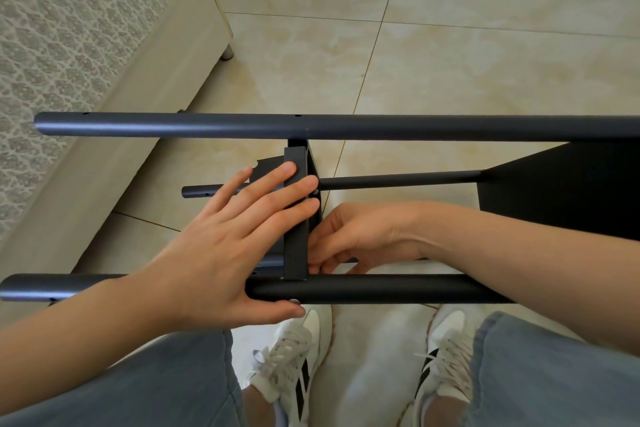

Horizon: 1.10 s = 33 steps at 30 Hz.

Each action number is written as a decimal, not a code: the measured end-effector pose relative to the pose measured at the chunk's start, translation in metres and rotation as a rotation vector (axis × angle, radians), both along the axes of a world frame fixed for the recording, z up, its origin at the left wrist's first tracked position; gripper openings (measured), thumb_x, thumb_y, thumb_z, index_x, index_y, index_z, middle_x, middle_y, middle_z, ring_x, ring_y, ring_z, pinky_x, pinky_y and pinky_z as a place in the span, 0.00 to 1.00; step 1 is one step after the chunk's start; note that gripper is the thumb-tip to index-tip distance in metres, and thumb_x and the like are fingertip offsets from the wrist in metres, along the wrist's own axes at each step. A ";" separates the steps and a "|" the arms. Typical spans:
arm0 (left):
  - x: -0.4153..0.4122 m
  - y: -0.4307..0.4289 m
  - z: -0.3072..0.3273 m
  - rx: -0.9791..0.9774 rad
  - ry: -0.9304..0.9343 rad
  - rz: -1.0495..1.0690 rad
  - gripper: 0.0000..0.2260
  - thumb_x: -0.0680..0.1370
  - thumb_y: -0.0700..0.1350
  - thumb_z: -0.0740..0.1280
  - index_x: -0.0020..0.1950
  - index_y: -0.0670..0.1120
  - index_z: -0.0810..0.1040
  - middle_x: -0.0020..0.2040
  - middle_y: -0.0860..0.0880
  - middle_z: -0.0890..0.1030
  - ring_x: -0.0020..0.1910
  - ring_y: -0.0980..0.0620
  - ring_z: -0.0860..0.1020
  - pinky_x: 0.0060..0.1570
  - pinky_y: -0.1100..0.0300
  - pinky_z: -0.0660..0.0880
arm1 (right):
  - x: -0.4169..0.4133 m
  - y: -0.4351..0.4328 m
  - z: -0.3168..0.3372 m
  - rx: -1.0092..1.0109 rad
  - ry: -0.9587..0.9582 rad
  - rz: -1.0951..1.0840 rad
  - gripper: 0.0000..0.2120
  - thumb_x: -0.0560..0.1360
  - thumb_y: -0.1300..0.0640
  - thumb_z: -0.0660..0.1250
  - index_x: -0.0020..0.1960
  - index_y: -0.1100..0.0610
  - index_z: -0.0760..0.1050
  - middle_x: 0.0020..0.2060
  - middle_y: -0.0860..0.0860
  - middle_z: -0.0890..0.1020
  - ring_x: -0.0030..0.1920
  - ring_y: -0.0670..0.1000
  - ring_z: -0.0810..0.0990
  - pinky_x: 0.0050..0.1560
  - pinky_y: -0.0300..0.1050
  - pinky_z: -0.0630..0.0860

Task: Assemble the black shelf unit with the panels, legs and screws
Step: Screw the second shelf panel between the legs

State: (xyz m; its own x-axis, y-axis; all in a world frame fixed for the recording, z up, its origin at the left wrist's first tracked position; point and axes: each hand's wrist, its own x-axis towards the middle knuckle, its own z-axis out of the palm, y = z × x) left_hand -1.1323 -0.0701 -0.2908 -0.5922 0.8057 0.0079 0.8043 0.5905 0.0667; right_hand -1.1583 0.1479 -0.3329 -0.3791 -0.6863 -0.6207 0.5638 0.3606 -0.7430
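Over the beige tiled floor (450, 62), the black metal shelf unit (571, 184) lies sideways. Left hand (221, 253) presses flat on its narrow black panel (296, 239). Right hand (360, 239) curls at the near round black leg (398, 289), possibly pinching a screw; I can't tell. I'd keep the holes aligned and thread gently.

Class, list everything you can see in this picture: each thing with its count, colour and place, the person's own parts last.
legs: three in plain view, black, lying level across the frame
panels: two, black, one edge-on at centre, one at right
screw: one, silver, on the centre panel by the far leg
floor: beige tiles, beneath everything
furniture base: one, cream, upper left
shoes: two, white, bottom
left hand: flat on centre panel
right hand: fingers curled beside centre panel
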 end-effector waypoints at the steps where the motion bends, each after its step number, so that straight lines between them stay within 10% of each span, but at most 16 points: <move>1: 0.000 0.000 0.000 0.001 0.000 0.000 0.43 0.73 0.73 0.61 0.79 0.46 0.63 0.81 0.50 0.57 0.81 0.47 0.51 0.77 0.43 0.49 | 0.000 0.000 0.000 0.006 0.000 -0.001 0.05 0.77 0.58 0.67 0.44 0.55 0.81 0.40 0.49 0.83 0.48 0.50 0.77 0.53 0.48 0.73; 33: -0.001 0.003 0.001 0.022 0.005 0.002 0.42 0.73 0.72 0.61 0.77 0.45 0.65 0.80 0.49 0.60 0.81 0.47 0.52 0.77 0.49 0.52 | 0.004 -0.008 -0.003 -0.157 -0.113 -0.130 0.09 0.79 0.65 0.63 0.58 0.64 0.74 0.41 0.55 0.79 0.37 0.46 0.79 0.42 0.35 0.78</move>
State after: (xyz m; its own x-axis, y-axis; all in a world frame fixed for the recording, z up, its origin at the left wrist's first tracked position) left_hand -1.1330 -0.0675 -0.2903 -0.5934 0.8044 0.0280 0.8037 0.5902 0.0756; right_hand -1.1542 0.1395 -0.3360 -0.4046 -0.7276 -0.5540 0.6810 0.1647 -0.7136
